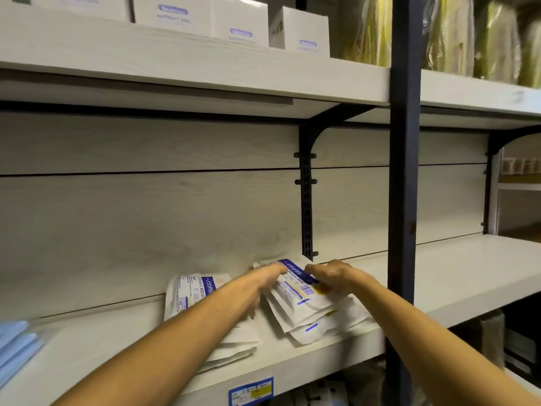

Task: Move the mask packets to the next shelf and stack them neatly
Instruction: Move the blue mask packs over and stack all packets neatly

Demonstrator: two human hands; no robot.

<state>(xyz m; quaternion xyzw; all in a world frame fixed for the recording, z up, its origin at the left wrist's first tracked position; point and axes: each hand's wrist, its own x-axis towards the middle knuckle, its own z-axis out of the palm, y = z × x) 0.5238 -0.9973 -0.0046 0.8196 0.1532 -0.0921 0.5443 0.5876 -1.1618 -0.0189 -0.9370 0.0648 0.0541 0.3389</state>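
Two piles of white mask packets with blue print lie on the pale shelf (117,341). The right pile (316,315) is fanned out and uneven, near the dark upright post. My left hand (263,285) and my right hand (333,276) both grip the far end of the top packet (295,285) of this pile, by its blue header strip. The left pile (190,291) sits behind and under my left forearm, which hides much of it. To the right of the post, the neighbouring shelf section (468,273) is bare.
A dark blue post (405,171) divides the two sections. Blue packets (17,344) lie at the far left of the shelf. White maternity pad boxes (240,27) and yellow wrapped goods (456,33) fill the shelf above. A blue label (251,389) is on the shelf edge.
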